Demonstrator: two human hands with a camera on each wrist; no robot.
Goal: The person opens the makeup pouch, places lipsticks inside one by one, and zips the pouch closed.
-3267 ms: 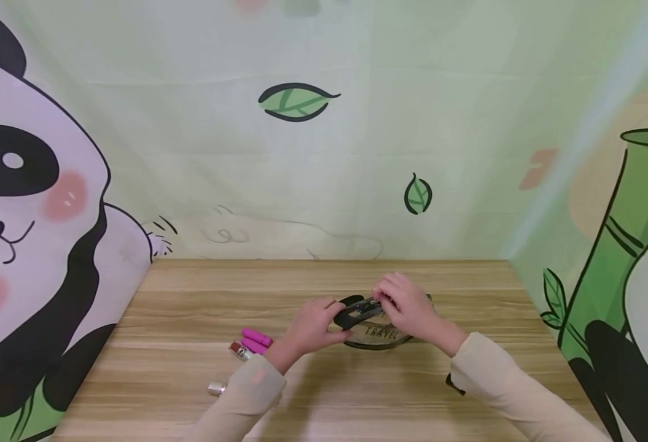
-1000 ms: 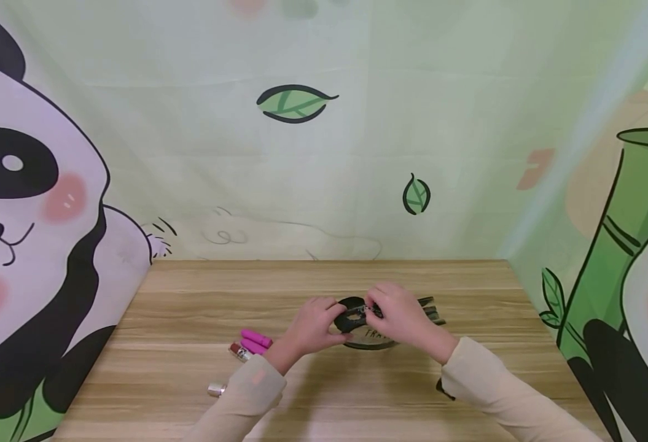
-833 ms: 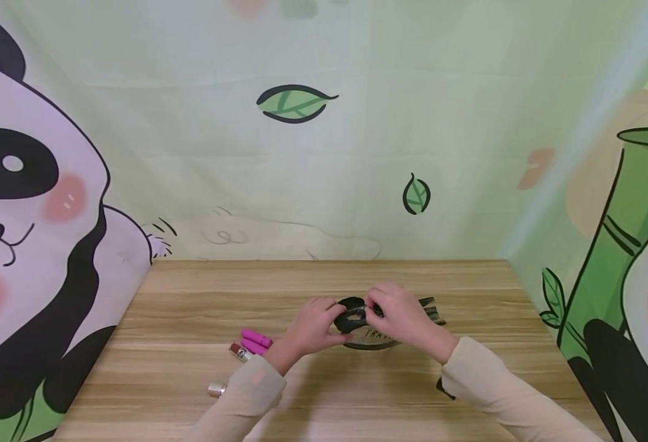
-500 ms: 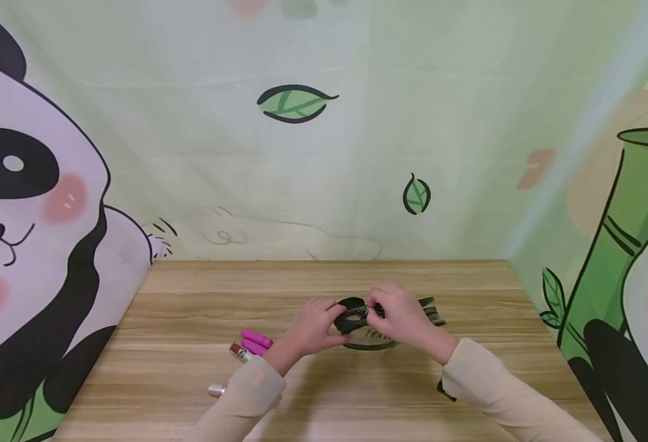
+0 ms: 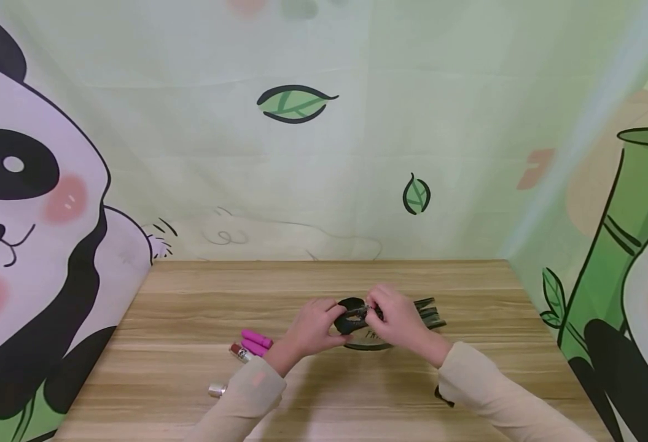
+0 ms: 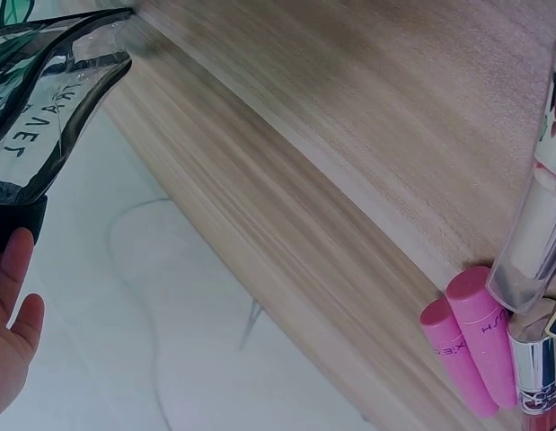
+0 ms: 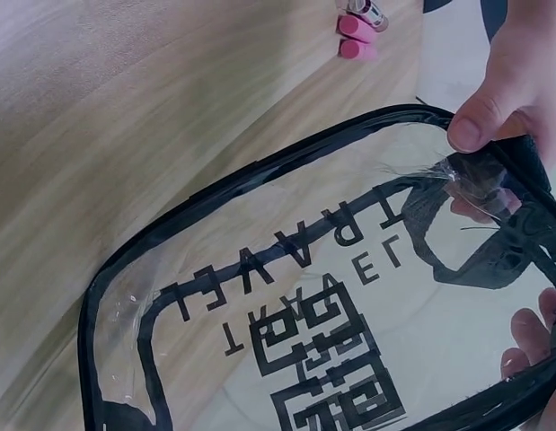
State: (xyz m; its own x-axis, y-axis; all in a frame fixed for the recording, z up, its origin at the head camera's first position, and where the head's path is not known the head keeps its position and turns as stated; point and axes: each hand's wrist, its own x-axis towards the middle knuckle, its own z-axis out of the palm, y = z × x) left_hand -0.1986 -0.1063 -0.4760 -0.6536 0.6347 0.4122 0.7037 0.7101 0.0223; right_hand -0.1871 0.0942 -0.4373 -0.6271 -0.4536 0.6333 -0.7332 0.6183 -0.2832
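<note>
A clear pouch with black trim and the word TRAVEL [image 5: 361, 337] stands on the wooden table. My left hand [image 5: 312, 328] grips its black left end, thumb in front and fingers on top. With bent fingers and thumb, my right hand [image 5: 398, 319] pinches the pouch's top edge at the zip; the fingertips cover the zip pull. To the right of that hand, the black edges [image 5: 431, 314] are spread apart. The right wrist view shows the pouch's clear panel [image 7: 215, 350] close up, with a thumb [image 7: 472, 128] on its corner.
Two pink tubes [image 5: 257, 337] and a red and silver lipstick-like tube [image 5: 239, 352] lie left of my left wrist. A silver-ended item [image 5: 216, 390] lies nearer, partly behind the left sleeve. A small black object [image 5: 443, 398] shows beside the right cuff. A printed cloth [image 5: 324, 153] hangs behind.
Over the last few seconds my right hand has moved left along the pouch's top, and the black edges behind it now stand apart. Lately it has shifted only slightly. The left hand keeps its hold.
</note>
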